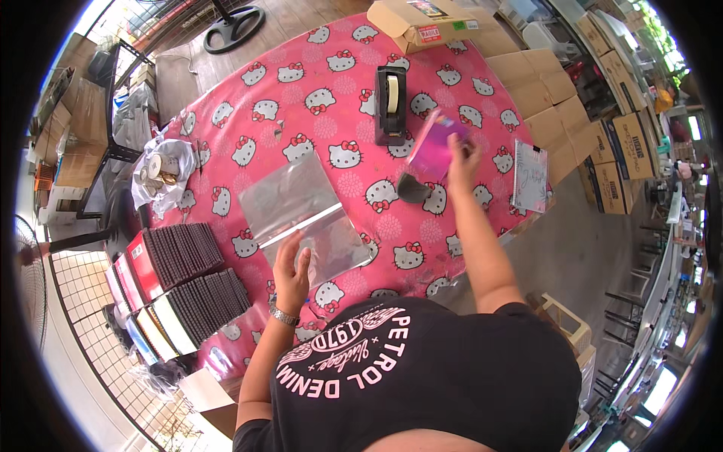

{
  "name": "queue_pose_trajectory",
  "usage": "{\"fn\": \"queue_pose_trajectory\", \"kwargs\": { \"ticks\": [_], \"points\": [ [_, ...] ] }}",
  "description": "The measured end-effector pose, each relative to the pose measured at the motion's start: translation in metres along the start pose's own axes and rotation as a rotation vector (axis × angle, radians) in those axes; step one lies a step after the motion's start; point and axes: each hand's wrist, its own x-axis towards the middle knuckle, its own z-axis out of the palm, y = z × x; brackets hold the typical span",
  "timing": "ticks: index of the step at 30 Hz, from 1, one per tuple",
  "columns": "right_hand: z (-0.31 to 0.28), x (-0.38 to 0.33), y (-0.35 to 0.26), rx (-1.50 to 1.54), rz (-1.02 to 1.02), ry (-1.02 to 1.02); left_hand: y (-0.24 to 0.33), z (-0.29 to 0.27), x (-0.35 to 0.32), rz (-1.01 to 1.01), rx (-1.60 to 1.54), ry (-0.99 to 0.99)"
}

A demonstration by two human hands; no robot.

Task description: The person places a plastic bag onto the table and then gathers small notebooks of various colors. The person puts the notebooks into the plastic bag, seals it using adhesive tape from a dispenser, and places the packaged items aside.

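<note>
My right hand (462, 160) grips the edge of a thin purple-pink booklet (432, 151), slightly blurred, right of the table's middle. My left hand (291, 265), fingers apart, rests at the near edge of a pile of clear plastic sleeves (301, 207) and holds nothing. A black tape dispenser (382, 124) with a pale roll stands beyond the booklet. Just left of the booklet's near end sits a small dark grey object (413, 188) whose kind I cannot make out. To the right lies a spiral-bound notebook (530, 178) with a pale cover.
Stacks of spiral-bound notebooks (188, 290) stand at the near left of the pink patterned tablecloth (248, 124). A white plastic bag (162, 177) with round items sits behind them. An open cardboard box (429, 26) is at the far edge; more cartons (617, 158) stand right.
</note>
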Motion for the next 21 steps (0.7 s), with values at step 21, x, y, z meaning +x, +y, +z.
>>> {"fn": "queue_pose_trajectory", "kwargs": {
  "ticks": [21],
  "points": [
    [0.083, 0.102, 0.03, -0.947, -0.753, 0.019, 0.031, -0.201, -0.066, 0.203, 0.236, 0.705]
  ]
}}
